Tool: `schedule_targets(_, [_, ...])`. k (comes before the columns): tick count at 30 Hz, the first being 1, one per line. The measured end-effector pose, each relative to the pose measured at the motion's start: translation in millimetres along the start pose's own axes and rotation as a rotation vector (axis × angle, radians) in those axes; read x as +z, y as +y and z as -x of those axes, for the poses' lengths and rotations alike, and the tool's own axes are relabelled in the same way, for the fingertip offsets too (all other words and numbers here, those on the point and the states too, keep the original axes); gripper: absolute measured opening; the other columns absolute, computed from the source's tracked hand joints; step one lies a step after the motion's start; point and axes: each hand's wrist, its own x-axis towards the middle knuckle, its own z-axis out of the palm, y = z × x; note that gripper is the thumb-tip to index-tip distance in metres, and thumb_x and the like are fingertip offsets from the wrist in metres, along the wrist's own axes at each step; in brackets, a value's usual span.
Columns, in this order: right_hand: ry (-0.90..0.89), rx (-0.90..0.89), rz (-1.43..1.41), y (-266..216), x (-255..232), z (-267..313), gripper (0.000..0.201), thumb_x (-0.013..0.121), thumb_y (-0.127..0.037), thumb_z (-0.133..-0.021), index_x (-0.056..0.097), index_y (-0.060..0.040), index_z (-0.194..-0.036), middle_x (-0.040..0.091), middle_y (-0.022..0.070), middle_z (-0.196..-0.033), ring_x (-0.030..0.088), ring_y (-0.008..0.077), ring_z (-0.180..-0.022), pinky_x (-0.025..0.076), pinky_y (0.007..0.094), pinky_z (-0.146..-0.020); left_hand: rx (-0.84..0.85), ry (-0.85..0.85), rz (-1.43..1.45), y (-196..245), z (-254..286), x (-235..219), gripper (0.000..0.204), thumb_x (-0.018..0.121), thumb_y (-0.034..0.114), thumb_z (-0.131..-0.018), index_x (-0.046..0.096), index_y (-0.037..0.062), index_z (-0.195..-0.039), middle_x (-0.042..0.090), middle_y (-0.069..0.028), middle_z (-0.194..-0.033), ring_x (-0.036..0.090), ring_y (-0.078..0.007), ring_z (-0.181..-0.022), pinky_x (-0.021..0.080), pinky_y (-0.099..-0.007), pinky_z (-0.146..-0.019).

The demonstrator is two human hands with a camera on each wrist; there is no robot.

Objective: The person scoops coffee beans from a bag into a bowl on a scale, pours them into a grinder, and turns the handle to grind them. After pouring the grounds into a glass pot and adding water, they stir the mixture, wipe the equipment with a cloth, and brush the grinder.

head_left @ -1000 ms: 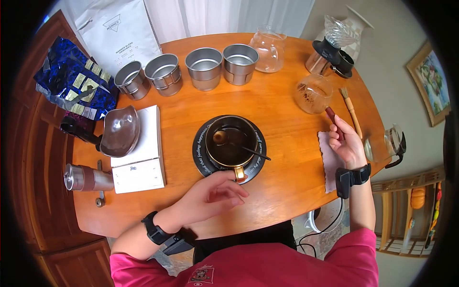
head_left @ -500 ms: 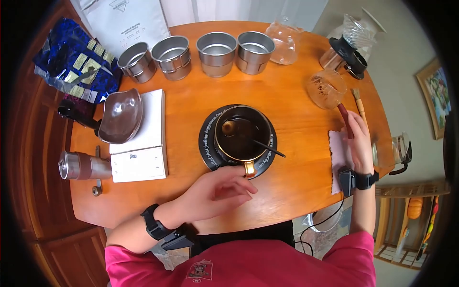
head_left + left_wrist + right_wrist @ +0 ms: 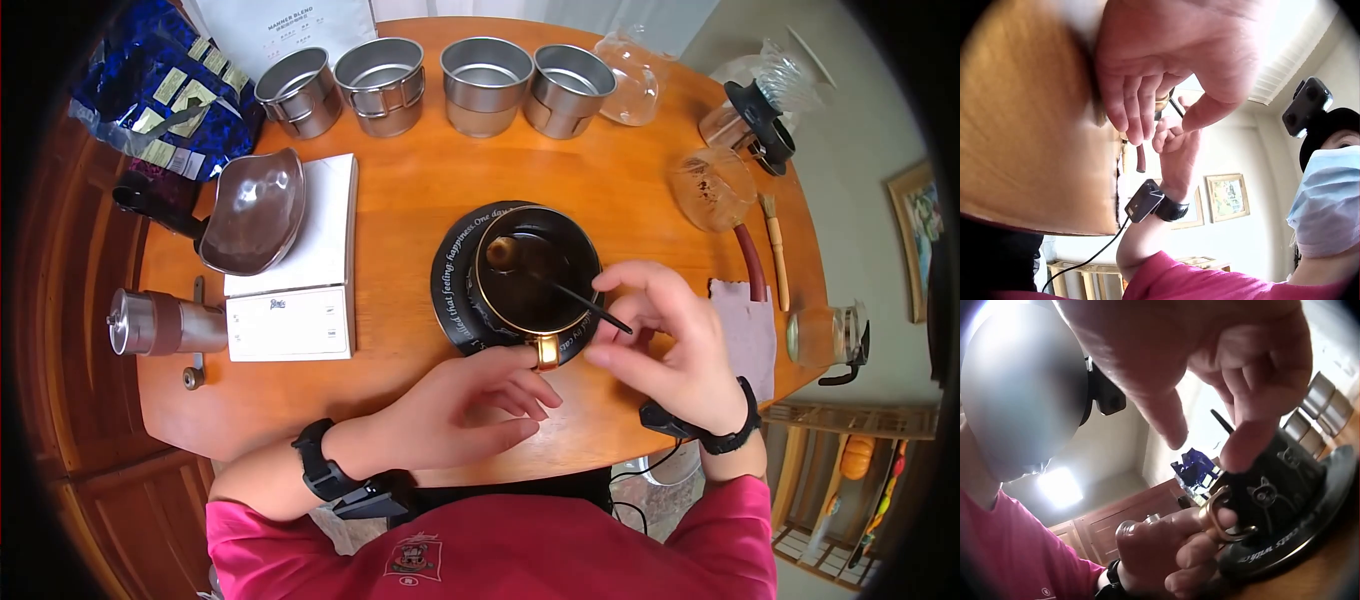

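A black cup point(image 3: 545, 218) with a gold rim and dark liquid stands on a black saucer point(image 3: 452, 272) with white lettering. White cat drawings show on its side in the right wrist view. My left hand point(image 3: 470, 402) is at the cup's gold handle point(image 3: 1211, 515), its index finger hooked through the loop. A thin black stick point(image 3: 590, 305), like a spoon handle, leans out over the rim; its lower end is hidden in the liquid. Around that stick my right hand point(image 3: 680, 345) is spread, thumb and fingers parted, with nothing gripped.
A round glass vessel point(image 3: 715, 190) with a red-brown handle point(image 3: 749, 262) lies at right beside a brush point(image 3: 775, 255) and a cloth point(image 3: 745, 330). Several metal cups point(image 3: 485, 85) line the back. Left are a white scale point(image 3: 290, 325), brown dish point(image 3: 255, 215) and hand grinder point(image 3: 168, 322).
My right hand has let go of the glass vessel's red-brown handle and moved left to the stick at the cup. The left hand has stayed at the cup handle. The view has tilted down.
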Motion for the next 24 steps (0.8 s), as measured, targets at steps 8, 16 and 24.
schedule_targets(8, [0.182,-0.088,-0.072,3,8,-23,0.011,0.062,0.001,-0.077,0.061,-0.0011,-0.087,0.059,0.0039,-0.074,0.049,0.0090,-0.056,0.039,0.0216,-0.052,0.009,-0.089,0.016,-6,1,0,0.063,0.053,-0.003,-0.084,0.021,0.0061,-0.137,0.056,-0.0132,-0.110,0.056,-0.0183,-0.098,0.044,-0.0305,-0.087])
schedule_targets(16, [0.256,-0.441,0.347,14,-3,-19,0.007,0.054,-0.003,-0.081,0.058,0.0002,-0.085,0.060,0.0101,-0.077,0.053,0.0225,-0.066,0.043,0.0300,-0.059,0.033,-0.143,-0.005,-13,2,6,0.084,0.057,-0.004,-0.081,0.000,0.0065,-0.140,0.055,-0.0149,-0.107,0.058,-0.0217,-0.095,0.045,-0.0320,-0.084])
schedule_targets(24, [0.012,-0.438,0.208,12,3,-19,0.017,0.063,-0.001,-0.073,0.062,-0.0027,-0.089,0.057,0.0090,-0.077,0.054,0.0223,-0.062,0.045,0.0301,-0.055,0.046,-0.068,0.174,-13,2,12,0.077,0.056,-0.004,-0.080,0.007,0.0051,-0.139,0.053,-0.0154,-0.111,0.057,-0.0200,-0.092,0.044,-0.0322,-0.085])
